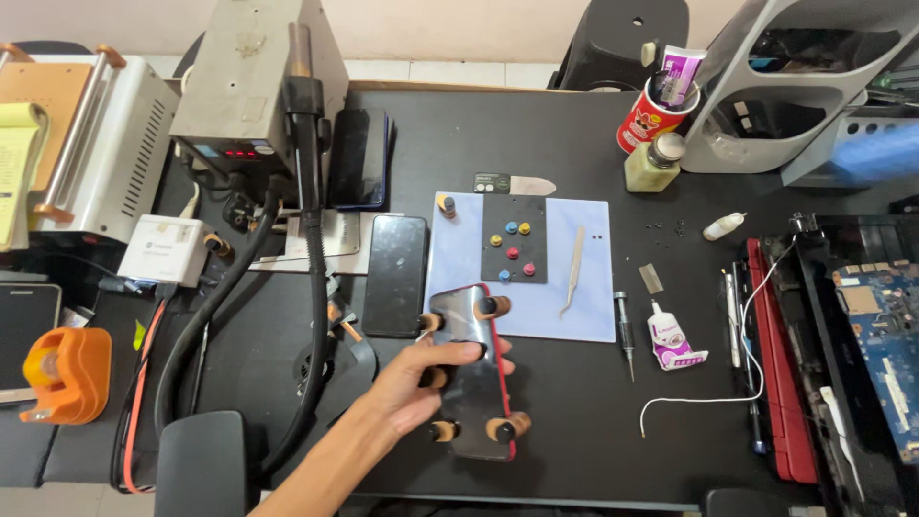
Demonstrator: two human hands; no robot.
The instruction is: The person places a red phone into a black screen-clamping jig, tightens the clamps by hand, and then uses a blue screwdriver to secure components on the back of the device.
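The left hand (421, 378) has its fingers curled over a red-edged smartphone with a glossy black face (471, 369), gripping it across the middle. Small wooden clamps (494, 306) ring the phone's edges. Its top corner overlaps the pale blue work mat (574, 287); bare black tabletop (574, 421) lies open to its right. The right hand is out of sight.

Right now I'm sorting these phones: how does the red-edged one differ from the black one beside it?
The red-edged phone is gripped by the left hand and carries small round clamps along its edges; the black phone lies bare and untouched. The first sits tilted, partly over the pale blue mat; the second lies beside it. Both show dark, glossy faces.
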